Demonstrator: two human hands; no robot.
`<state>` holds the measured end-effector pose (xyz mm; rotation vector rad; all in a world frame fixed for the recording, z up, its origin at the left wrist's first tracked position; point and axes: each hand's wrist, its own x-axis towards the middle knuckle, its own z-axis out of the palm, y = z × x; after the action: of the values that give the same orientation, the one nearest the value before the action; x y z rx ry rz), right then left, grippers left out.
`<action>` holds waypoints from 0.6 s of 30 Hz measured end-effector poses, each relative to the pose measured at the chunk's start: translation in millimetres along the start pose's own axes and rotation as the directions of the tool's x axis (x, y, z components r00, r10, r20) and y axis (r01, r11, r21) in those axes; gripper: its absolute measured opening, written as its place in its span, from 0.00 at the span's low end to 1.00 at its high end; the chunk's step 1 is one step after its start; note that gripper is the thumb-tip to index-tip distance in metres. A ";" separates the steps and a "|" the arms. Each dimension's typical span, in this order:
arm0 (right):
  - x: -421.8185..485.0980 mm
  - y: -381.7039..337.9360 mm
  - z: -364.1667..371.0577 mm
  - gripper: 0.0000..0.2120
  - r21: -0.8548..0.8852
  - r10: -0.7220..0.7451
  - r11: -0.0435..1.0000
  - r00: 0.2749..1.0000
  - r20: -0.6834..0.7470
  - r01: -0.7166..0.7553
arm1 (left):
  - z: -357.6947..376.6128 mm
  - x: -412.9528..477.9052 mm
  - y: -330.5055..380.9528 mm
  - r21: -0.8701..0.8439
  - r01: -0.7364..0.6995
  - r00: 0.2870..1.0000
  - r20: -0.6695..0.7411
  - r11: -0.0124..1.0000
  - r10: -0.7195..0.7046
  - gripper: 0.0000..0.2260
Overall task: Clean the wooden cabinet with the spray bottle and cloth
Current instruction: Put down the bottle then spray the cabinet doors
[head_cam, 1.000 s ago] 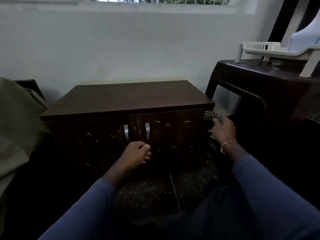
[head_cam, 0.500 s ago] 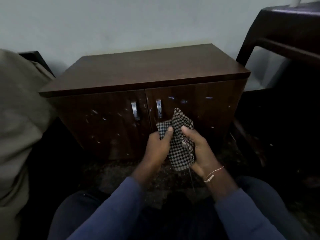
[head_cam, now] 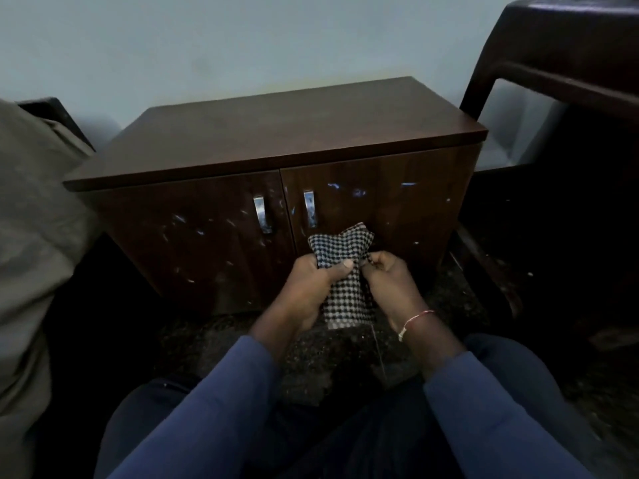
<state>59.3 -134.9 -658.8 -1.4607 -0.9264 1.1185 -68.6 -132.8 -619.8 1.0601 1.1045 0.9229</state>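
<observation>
A low dark wooden cabinet [head_cam: 276, 140] stands against the pale wall, its two doors marked with pale smears and fitted with two metal handles [head_cam: 261, 214]. In front of the right door I hold a black-and-white checked cloth [head_cam: 340, 248] with both hands. My left hand [head_cam: 313, 288] grips the cloth's left side, thumb laid across it. My right hand [head_cam: 389, 283] pinches its right edge. No spray bottle is in view.
A dark brown plastic table [head_cam: 567, 63] stands to the right of the cabinet. Grey-brown fabric [head_cam: 31, 236] fills the left edge. The speckled dark floor [head_cam: 311, 357] lies between my knees and the cabinet.
My right hand brought the cloth from the cabinet's right side to the front, and my left hand joined it. Both hands have since shifted their hold, spreading the cloth's top wider.
</observation>
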 end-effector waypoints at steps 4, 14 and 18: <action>-8.4 -29.7 -40.8 0.16 -0.217 -0.169 0.967 0.975 -0.148 0.135 | 30.6 -9.5 19.4 -0.163 -0.090 0.995 0.034 0.983 0.097 0.06; -51.8 -133.3 -131.2 0.12 -0.192 -0.376 0.904 0.924 0.069 0.383 | 66.5 -37.1 58.4 -0.171 -0.165 0.939 0.275 0.971 0.208 0.08; -61.9 -133.7 -122.1 0.14 -0.156 -0.436 0.884 0.898 0.061 0.440 | 52.4 -46.6 63.6 -0.161 -0.165 0.929 0.307 0.973 0.209 0.08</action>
<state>161.6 -203.1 -512.1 -1.2792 -1.3166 0.7360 -31.2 -171.3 -541.8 1.1716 0.6701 0.9203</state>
